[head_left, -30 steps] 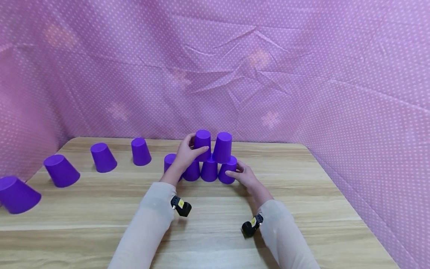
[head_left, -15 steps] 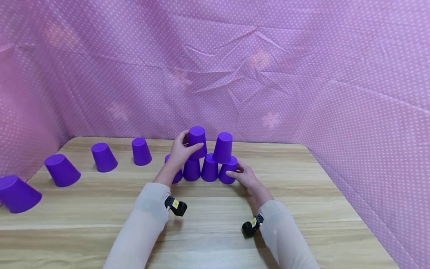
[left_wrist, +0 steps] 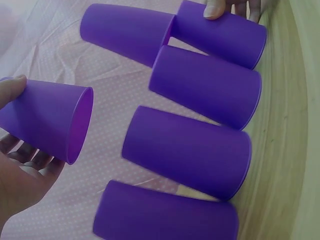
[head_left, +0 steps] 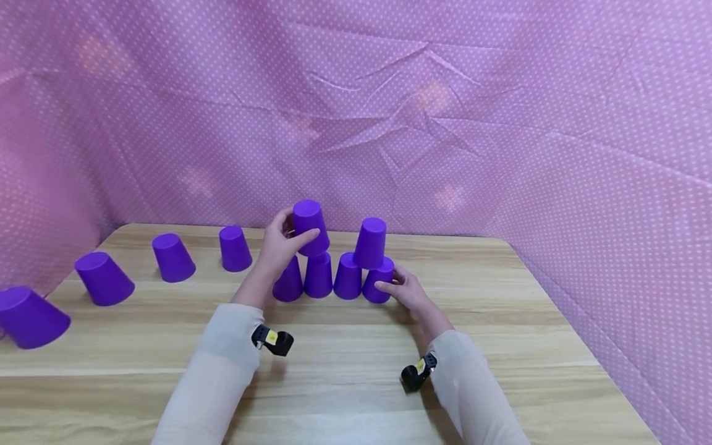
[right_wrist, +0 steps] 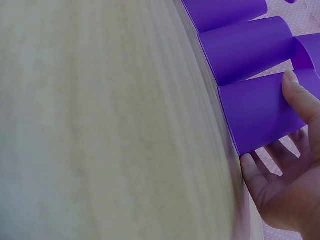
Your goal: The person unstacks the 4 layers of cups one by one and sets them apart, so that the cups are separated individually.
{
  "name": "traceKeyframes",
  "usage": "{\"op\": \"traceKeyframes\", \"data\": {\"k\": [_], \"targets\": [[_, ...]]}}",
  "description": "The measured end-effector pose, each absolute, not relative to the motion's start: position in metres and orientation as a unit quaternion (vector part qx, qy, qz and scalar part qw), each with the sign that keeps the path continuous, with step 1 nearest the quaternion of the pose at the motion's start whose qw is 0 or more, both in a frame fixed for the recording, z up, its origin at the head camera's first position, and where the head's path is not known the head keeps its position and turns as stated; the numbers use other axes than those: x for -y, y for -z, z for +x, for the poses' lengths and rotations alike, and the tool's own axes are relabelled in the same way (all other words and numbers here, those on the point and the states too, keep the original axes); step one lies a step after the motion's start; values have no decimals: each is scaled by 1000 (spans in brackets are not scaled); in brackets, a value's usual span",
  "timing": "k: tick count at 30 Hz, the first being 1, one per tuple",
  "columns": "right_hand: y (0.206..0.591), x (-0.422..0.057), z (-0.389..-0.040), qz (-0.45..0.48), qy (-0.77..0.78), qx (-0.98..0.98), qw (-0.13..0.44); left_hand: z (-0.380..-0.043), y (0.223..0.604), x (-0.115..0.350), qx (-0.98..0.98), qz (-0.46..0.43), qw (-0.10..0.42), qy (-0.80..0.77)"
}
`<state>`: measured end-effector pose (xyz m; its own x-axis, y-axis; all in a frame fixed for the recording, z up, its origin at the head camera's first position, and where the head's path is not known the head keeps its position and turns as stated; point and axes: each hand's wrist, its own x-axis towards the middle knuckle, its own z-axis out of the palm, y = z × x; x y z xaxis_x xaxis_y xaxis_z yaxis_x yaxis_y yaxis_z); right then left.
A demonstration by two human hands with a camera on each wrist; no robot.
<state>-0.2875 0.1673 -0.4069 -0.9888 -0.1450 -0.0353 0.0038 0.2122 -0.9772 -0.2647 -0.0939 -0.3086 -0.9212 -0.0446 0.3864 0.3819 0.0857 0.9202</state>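
My left hand [head_left: 276, 248] grips an upside-down purple cup [head_left: 311, 228] between thumb and fingers. In the left wrist view the held cup [left_wrist: 45, 117] is apart from the others, its rim showing. Below it several upside-down cups stand side by side in a row, among them a left end cup [head_left: 288, 283] and a cup [head_left: 318, 276] beside it. One upper cup [head_left: 369, 244] rests across the row's two right cups. My right hand [head_left: 410, 290] holds the right end cup [head_left: 377, 283], thumb in front; in the right wrist view its fingers [right_wrist: 252, 172] reach round that cup's other side.
Several more upside-down purple cups stand apart at the left, such as a far cup [head_left: 235, 249] and a near one [head_left: 33, 318] at the frame's edge. Pink dotted cloth [head_left: 356, 123] hangs behind the wooden table [head_left: 345, 383].
My left hand has lifted its cup off the upper level and carried it left and up, opening a gap beside the other upper cup. The right hand has stayed on the end cup.
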Motion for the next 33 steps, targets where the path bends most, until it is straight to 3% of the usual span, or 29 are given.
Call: {"op": "traceKeyframes", "data": {"k": [20,33], "targets": [[410,-167,-288,-55,619,-782,53,-233,296,164,734,-82,182,649],[404,-166,-286,-40,626,-776,65,-211,311,215,779,-35,195,595]]}}
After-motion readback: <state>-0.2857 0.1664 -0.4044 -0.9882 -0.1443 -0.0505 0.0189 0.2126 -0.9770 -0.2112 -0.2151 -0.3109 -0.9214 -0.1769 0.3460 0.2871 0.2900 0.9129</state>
